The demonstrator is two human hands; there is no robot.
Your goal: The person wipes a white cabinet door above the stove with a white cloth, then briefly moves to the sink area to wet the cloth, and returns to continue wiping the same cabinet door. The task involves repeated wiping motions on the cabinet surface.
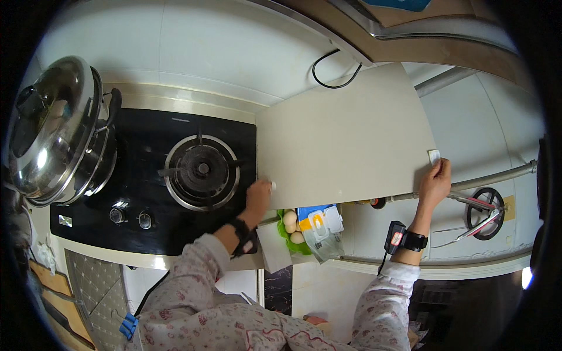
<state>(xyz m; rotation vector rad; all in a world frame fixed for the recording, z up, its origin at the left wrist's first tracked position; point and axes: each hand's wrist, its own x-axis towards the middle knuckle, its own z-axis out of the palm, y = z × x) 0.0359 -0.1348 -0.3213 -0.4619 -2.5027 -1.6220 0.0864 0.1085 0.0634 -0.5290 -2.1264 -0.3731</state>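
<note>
A broad cream-coloured panel (342, 136) spans the space between my two hands, right of the gas hob. My right hand (434, 180) pinches its right edge beside a small white tab (434, 156). At the lower left corner, my left hand (259, 197) is closed at the panel's edge, next to another white tab (273, 187); its fingers are partly blurred. Below the front edge sit several eggs (290, 220) in a green tray (303, 248) and a soft pack of wipes (322, 226), both partly covered by the panel.
A black gas hob (145, 237) with one visible burner (203, 168) carries a lidded steel pot (57, 131) at left. A black cable loop (333, 85) hangs over the panel's back edge. Metal pipe (496, 177) and a black ring with scissor-like blades (485, 214) lie at right.
</note>
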